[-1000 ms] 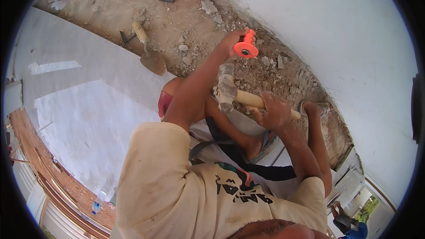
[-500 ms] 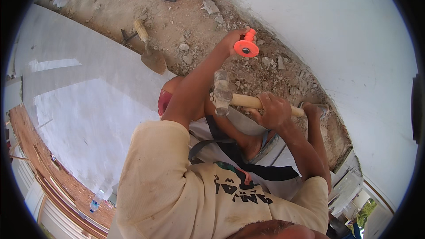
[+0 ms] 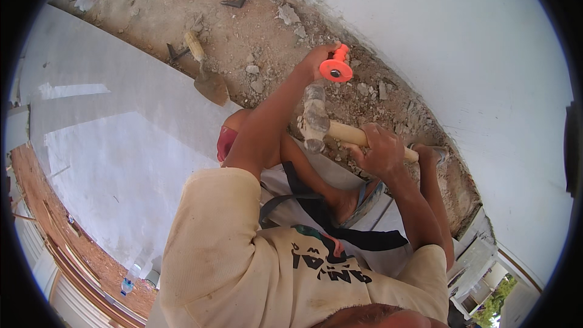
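Observation:
My left hand (image 3: 319,59) is closed around a chisel (image 3: 336,70) with a bright orange grip and round guard. The dark struck end shows in the middle of the guard; the blade is hidden. Below it, my right hand (image 3: 384,150) grips the wooden handle of a club hammer (image 3: 315,119). The hammer's worn, dusty head sits just under the chisel's guard, apart from it. Broken rubble (image 3: 364,89) and soil lie beneath the chisel, along the foot of the white wall (image 3: 480,54).
A trowel (image 3: 211,88) with a wooden handle rests at the edge of the smooth grey slab (image 3: 121,115). A dark angled metal piece (image 3: 237,0) lies on the soil farther off. My sandalled foot (image 3: 355,200) is close below the hammer. A plastic bottle (image 3: 129,280) stands at lower left.
The hammer head has moved up and slightly right, nearer the chisel's guard. My left hand and the chisel have hardly shifted.

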### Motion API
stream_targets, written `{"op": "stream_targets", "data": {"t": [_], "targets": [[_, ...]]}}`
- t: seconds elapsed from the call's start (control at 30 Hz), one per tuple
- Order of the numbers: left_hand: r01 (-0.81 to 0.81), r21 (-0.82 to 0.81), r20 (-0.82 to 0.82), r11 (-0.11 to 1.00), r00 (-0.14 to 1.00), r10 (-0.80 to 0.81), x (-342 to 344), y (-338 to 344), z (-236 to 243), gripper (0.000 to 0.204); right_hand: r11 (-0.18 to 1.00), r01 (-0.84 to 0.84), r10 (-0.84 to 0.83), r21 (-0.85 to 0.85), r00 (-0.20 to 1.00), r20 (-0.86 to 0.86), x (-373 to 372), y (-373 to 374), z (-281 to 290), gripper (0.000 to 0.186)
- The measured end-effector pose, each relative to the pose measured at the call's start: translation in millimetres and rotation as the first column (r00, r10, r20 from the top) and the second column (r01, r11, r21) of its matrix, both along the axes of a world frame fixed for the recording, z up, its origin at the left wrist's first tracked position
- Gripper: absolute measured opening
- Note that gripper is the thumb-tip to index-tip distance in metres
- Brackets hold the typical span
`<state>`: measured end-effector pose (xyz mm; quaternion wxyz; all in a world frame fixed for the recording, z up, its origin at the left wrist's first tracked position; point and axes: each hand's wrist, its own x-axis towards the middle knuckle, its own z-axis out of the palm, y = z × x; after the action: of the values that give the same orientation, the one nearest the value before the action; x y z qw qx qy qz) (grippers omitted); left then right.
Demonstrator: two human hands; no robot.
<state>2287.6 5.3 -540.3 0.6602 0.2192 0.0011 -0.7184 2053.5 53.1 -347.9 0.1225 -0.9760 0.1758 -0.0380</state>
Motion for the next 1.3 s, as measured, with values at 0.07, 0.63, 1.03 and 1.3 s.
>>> {"op": "stream_targets", "data": {"t": [0.07,0.63,1.03,1.3], "targets": [[-0.035,0.044,0.064,0.998,0.997,0.032,-8.1,7.4,0.7,0.031,0.976,-0.208,0.198,0.072,0.972,0.126,-2.7,18.3,22.4,0.036],[-0.055,0.095,0.044,0.994,0.998,0.051,-5.8,8.8,0.0,0.032,0.915,-0.393,0.37,0.091,0.908,0.198,3.1,25.3,13.3,0.04],[-0.065,0.095,0.026,0.993,0.998,0.063,-16.3,12.0,-1.1,0.03,0.99,-0.11,0.106,0.089,0.993,0.048,4.6,16.6,11.6,0.044],[-0.196,0.126,0.036,0.972,0.981,0.193,-17.7,-6.6,6.1,0.03,0.989,0.061,-0.091,-0.137,0.969,-0.229,-13.3,-51.9,-38.8,0.044]]}}
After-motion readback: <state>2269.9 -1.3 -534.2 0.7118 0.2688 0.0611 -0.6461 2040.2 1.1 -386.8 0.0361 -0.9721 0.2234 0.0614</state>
